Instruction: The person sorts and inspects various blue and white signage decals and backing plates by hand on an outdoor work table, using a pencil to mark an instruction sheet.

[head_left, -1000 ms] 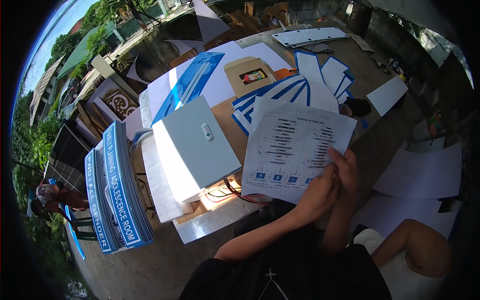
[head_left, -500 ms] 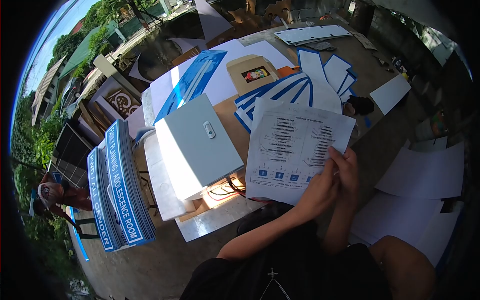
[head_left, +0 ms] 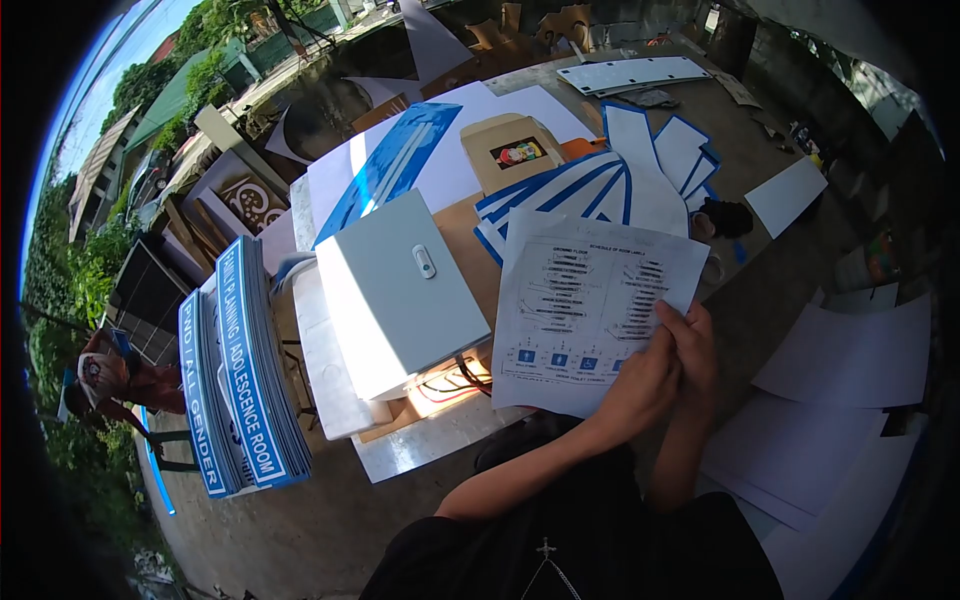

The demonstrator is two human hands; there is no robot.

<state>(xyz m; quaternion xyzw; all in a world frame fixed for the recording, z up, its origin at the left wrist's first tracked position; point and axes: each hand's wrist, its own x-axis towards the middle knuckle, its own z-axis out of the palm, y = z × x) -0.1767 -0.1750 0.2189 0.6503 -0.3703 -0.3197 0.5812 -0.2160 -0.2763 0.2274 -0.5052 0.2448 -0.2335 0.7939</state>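
A printed sheet of paper [head_left: 575, 340], headed as a schedule of room labels, is held up in front of me, slightly tilted. Many of its lines are struck through in dark ink. My right hand [head_left: 697, 345] grips its lower right edge, thumb on the front. My left hand [head_left: 640, 388] is closed at the same corner, close against the right one; its fingertips are partly hidden. Behind the sheet lie white panels with blue stripes [head_left: 575, 190]. Left of it sits a pale grey metal box [head_left: 400, 290] with a latch, lit partly by sun.
A stack of blue room signs [head_left: 245, 370] stands left of the table. A cardboard box [head_left: 508, 150], a blue striped sheet [head_left: 390, 165] and a white perforated strip [head_left: 632, 73] lie farther back. White sheets [head_left: 850, 350] lie at right. Another person [head_left: 110, 380] bends at far left.
The sheet's top has dipped a little, and both hands stay on its corner. The bare skin at the lower right has left view. The view has shifted slightly.
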